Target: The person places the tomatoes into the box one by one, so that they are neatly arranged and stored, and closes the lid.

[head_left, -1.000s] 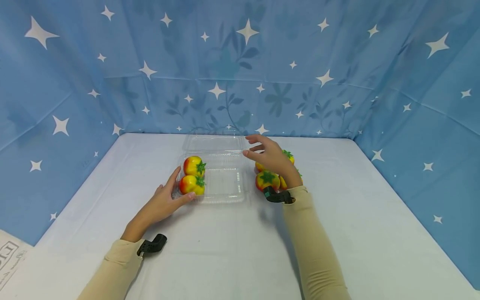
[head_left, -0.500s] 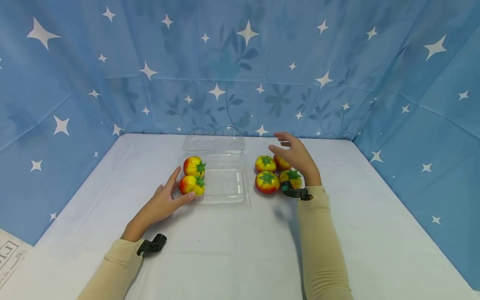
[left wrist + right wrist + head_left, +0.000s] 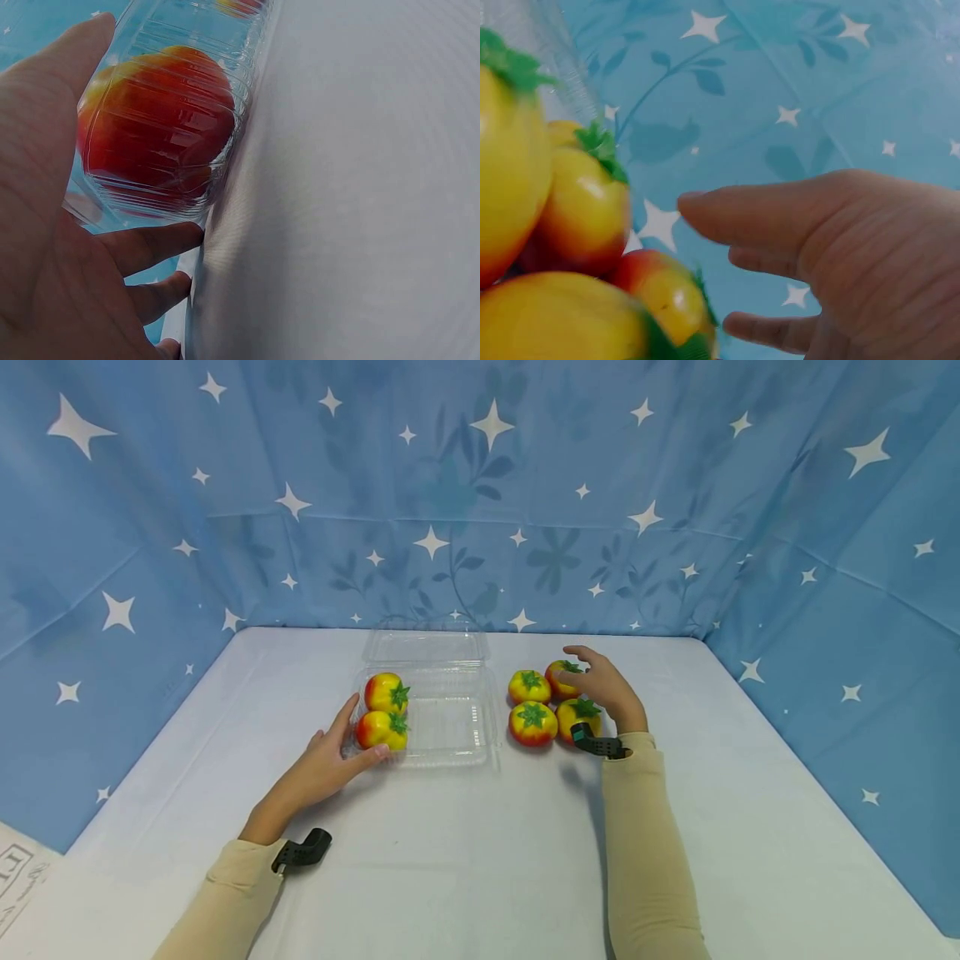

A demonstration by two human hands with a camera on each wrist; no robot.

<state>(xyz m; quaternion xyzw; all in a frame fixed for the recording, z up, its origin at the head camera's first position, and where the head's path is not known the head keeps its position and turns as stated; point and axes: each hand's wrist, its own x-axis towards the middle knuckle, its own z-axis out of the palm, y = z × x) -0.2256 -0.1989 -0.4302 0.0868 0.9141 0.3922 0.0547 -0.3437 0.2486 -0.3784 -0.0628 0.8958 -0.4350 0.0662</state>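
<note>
Blue curtain (image 3: pixel 630 468) with white stars and leaf sprigs closes off the back and both sides; white cloth-covered table (image 3: pixel 465 877) beneath, a printed white sheet (image 3: pixel 18 878) at the lower left corner. Your clear container (image 3: pixel 442 760) sits open on the cloth left of centre, its lid (image 3: pixel 426 647) laid back toward the curtain. Two red-and-yellow fruits, the far one (image 3: pixel 384 692) and the near one (image 3: pixel 381 729), fill its left side one behind the other, green leaf tops facing right; bare base to their right. Your left hand (image 3: pixel 318 770) is at the container's near left corner, thumb along the front edge, fingers at the left side, thumb and fingers spread apart; how hard they press, cannot tell. Left wrist view: fruit seen through the ribbed wall, fingertips low by the cloth. Right of the container, four more fruits cluster: front left (image 3: pixel 532 724), back left (image 3: pixel 529 687), front right (image 3: pixel 579 714), back right (image 3: pixel 558 675). Your right hand (image 3: pixel 609 687) hangs by the back right one, partly covering it; thumb and fingers apart, slightly bent. Right wrist view: curtain visible between thumb tip and fruits; lower fingertip very near a leaf top, contact unclear. Tan sleeves (image 3: pixel 648 843) and black bands (image 3: pixel 597 743) on both your wrists.
</note>
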